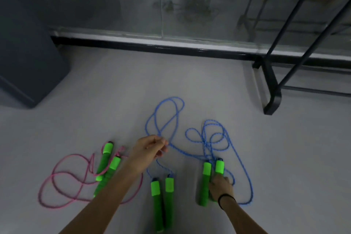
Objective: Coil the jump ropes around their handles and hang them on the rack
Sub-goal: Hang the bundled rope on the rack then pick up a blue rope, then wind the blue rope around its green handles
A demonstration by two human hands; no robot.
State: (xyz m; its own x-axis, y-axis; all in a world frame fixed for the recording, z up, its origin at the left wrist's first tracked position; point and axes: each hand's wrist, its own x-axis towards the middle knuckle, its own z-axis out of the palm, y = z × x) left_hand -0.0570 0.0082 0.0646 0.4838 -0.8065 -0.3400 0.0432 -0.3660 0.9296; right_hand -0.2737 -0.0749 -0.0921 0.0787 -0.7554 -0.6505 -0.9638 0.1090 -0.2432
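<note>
Left grip (150,148) pinches a blue rope (177,149) and right grip (221,186) clasps two green handles (206,180), yet the task looks barely begun: every rope sprawls uncoiled on the floor (114,91), none on the rack (271,85).

Blue ropes (172,97) x2, pink rope (74,155), uncoiled; grn handles (157,205).

Bare floor (133,81) ahead; rack foot (274,97) (black) right.
</note>
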